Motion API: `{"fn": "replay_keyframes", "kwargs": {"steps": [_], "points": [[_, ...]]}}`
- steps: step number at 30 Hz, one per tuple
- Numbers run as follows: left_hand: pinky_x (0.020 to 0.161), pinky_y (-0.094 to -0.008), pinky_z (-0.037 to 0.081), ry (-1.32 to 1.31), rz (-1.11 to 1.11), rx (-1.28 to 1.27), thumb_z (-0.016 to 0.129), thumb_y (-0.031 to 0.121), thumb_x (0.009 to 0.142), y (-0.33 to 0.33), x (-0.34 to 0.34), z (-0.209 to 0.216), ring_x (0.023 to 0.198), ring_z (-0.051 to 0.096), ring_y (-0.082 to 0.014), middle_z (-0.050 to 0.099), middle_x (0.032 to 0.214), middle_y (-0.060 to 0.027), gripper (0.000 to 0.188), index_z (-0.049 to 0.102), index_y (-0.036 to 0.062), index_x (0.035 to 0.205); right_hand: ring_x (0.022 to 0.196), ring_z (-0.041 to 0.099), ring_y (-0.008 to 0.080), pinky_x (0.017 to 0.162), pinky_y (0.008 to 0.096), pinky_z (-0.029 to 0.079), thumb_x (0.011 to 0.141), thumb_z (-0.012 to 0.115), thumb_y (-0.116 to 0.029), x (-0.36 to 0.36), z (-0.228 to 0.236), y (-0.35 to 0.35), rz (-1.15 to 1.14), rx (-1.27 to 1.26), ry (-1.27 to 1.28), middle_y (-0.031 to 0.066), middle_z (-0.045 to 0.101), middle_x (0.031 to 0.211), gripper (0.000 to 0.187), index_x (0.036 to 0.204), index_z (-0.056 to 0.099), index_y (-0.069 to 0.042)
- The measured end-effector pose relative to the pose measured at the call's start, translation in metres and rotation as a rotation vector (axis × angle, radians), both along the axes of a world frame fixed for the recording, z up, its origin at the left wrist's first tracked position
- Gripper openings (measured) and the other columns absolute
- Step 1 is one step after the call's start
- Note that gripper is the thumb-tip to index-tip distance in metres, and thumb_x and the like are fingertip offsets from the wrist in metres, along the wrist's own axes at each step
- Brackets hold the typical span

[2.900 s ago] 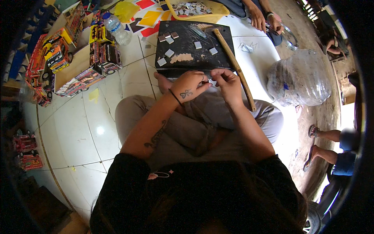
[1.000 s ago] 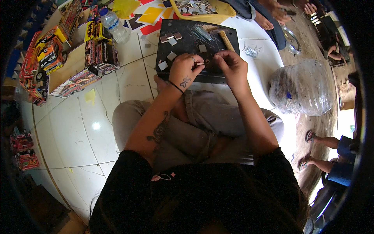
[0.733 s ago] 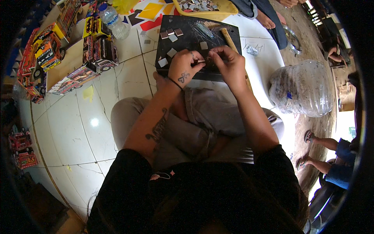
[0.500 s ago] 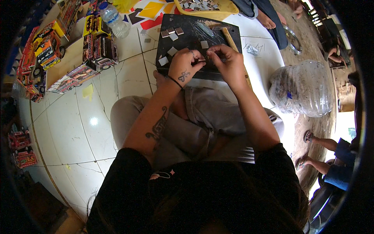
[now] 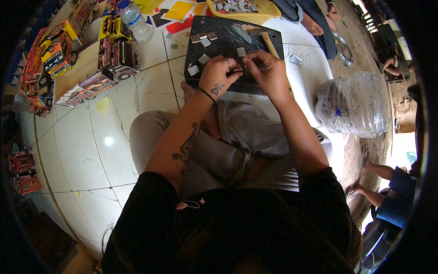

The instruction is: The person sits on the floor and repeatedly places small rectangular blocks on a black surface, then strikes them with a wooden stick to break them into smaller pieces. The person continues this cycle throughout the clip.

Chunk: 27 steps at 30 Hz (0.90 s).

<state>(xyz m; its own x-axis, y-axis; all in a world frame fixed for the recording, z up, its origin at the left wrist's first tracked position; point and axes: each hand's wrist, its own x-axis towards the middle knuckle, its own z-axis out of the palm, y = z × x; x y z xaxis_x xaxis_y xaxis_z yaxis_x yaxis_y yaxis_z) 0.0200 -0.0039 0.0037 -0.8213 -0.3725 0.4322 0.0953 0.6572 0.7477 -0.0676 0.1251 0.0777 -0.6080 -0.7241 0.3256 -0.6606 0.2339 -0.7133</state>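
Observation:
My left hand [image 5: 219, 76] is closed in a pinch over the near half of a black board [image 5: 232, 37]; a small, thin, pale-edged piece [image 5: 237, 70] shows at its fingertips. Facing it, my right hand [image 5: 268, 74] has thumb and forefinger pressed together beside that piece. Whatever the right fingertips grip is too small to make out. Several small square tiles [image 5: 205, 42], silvery or brown-faced, lie on the board left of and beyond my hands. Thin metal rods [image 5: 241, 36] are heaped toward its far side. Past my right hand lies a hammer with a wooden handle [image 5: 270, 44].
A yellow tray [image 5: 248, 18] of similar tiles stands beyond the board. Toy trucks [image 5: 117, 57] and a water bottle [image 5: 136, 25] are at the left. On the right are a small clear packet [image 5: 295, 59] and a large clear plastic container [image 5: 353, 104]. Other people's legs [image 5: 312, 25] show nearby.
My hands keep nearly the same pinching pose, fingertips close together. The view has shifted slightly. At the lower right, another person's feet have moved a little.

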Motion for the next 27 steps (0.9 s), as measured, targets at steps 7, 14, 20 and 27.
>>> {"fn": "replay_keyframes", "kwargs": {"steps": [7,14,20,27], "points": [[0.065,-0.0364,0.047,-0.079,0.001,0.013,0.075,0.019,0.072,0.0,0.001,0.004,0.068,0.059,-0.0249,0.06,0.072,-0.0113,0.02,0.065,0.0043,0.08,0.069,0.066,0.0161,0.063,0.0281,0.051,0.082,0.068,-0.009,0.0,0.0,-0.002,0.043,0.035,0.119,0.0113,0.068,0.08,0.012,0.09,0.066,-0.001],[0.065,-0.0355,0.048,0.068,-0.047,0.1,0.071,0.014,0.076,0.0,0.004,0.009,0.072,0.06,-0.0273,0.061,0.077,-0.012,0.014,0.065,0.0027,0.082,0.068,0.067,0.0238,0.063,0.0311,0.051,0.081,0.068,-0.01,0.001,0.0,-0.004,0.061,0.059,0.216,0.0113,0.068,0.079,0.012,0.089,0.066,-0.001],[0.064,-0.033,0.049,0.118,-0.034,0.0,0.066,0.01,0.081,0.003,0.004,0.007,0.073,0.062,-0.0256,0.063,0.081,-0.0107,0.01,0.064,0.0003,0.084,0.09,0.062,0.0318,0.079,0.0373,0.048,0.077,0.072,-0.015,-0.01,-0.007,0.026,-0.094,0.021,0.417,0.0162,0.064,0.095,0.033,0.105,0.061,-0.002],[0.069,-0.0368,0.048,0.199,0.003,0.036,0.065,0.008,0.08,0.008,0.002,0.003,0.075,0.06,-0.0306,0.062,0.08,-0.0125,0.007,0.064,0.0008,0.08,0.092,0.059,0.0381,0.077,0.0451,0.049,0.081,0.062,-0.006,0.0,-0.03,0.106,-0.395,0.465,0.129,0.021,0.054,0.111,0.053,0.13,0.04,-0.008]]}}
